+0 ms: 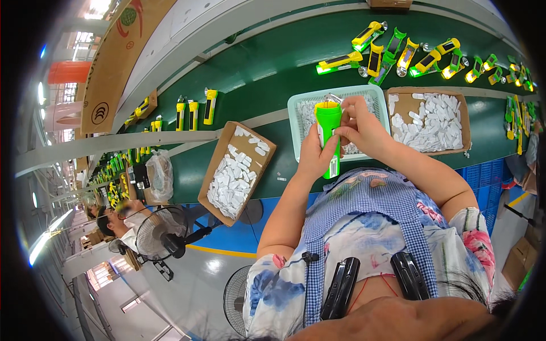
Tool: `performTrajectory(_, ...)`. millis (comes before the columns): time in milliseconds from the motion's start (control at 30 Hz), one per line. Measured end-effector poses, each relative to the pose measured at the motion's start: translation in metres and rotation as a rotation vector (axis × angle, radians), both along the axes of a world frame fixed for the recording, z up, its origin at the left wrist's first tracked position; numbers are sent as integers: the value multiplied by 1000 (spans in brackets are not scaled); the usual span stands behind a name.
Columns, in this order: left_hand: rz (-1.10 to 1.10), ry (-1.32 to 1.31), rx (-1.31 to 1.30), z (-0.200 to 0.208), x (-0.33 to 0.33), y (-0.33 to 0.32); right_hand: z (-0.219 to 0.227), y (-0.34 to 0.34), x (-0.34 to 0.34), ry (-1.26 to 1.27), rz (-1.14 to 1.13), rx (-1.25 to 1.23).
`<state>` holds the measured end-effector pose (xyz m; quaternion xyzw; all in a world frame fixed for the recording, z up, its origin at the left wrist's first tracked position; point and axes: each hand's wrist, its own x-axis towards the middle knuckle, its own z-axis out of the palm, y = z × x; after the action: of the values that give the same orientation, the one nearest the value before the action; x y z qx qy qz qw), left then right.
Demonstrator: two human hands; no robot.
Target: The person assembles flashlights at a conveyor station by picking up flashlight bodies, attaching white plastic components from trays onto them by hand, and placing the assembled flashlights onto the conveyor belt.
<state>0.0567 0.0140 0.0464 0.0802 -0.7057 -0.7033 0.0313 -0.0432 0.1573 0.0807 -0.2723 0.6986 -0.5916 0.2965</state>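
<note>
A green flashlight [328, 120] with a yellow collar stands nearly upright in front of me, its head end pointing away. My left hand [314, 153] is closed around the lower part of its body from the left. Against the right side of the body my right hand [364, 129] is closed, with the thumb on the flashlight and bent fingers near its top. A shiny silvery piece [334, 98] sits at the open yellow end, close to the right fingertips; whether those fingers grip it is unclear. Beneath the hands is a pale green basket [294, 122] of small white parts.
Cardboard boxes of white pieces flank the basket, one at right [470, 128] and one tilted at left [267, 149]. Yellow and green flashlights [372, 59] lie along the far green bench [273, 68]; several more [210, 107] stand at left. A fan [161, 233] and a co-worker [116, 221] are lower left.
</note>
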Motion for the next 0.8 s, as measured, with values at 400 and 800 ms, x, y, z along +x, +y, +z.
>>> performTrajectory(400, -2, -75, 90, -19, -10, -23, 16, -32, -29, -8, 236, 332)
performTrajectory(800, -51, -51, -55, -52, -46, -81, -10, -63, -50, -47, 109, 292)
